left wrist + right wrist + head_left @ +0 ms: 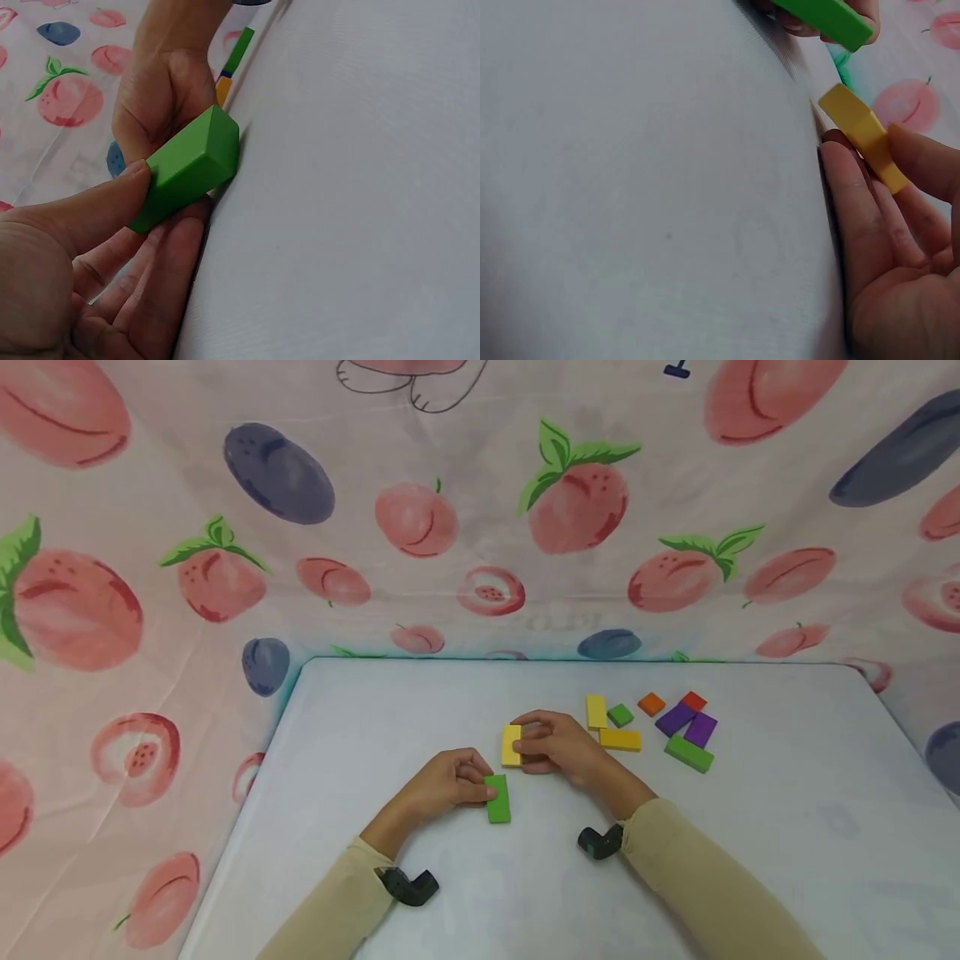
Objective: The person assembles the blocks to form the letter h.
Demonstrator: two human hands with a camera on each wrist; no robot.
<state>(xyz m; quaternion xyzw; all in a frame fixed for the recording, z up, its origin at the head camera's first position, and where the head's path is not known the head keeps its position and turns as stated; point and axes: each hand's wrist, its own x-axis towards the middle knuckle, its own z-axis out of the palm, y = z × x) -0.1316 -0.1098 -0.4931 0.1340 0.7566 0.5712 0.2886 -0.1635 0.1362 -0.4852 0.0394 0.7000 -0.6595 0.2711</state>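
Note:
Between its thumb and fingers my left hand point(452, 783) pinches a green block point(498, 799), a long rectangular piece. In the left wrist view the same green block point(187, 161) tilts up, thumb on one face and fingers beneath. My right hand point(558, 745) pinches a yellow block point(511, 746) by its right side, just beyond the green one. The right wrist view has the yellow block point(864, 137) between thumb and fingertips, with the green block point(829, 21) above it at the top edge. A small gap separates the two blocks in the head view.
Right of my right hand lie two yellow blocks point(620, 740) and a small green block point(620, 715). Farther right are an orange block point(652, 704), a red one point(693, 701), two purple ones point(701, 729) and a long green block point(689, 753). Fruit-patterned cloth point(487, 527) borders the white table point(787, 827).

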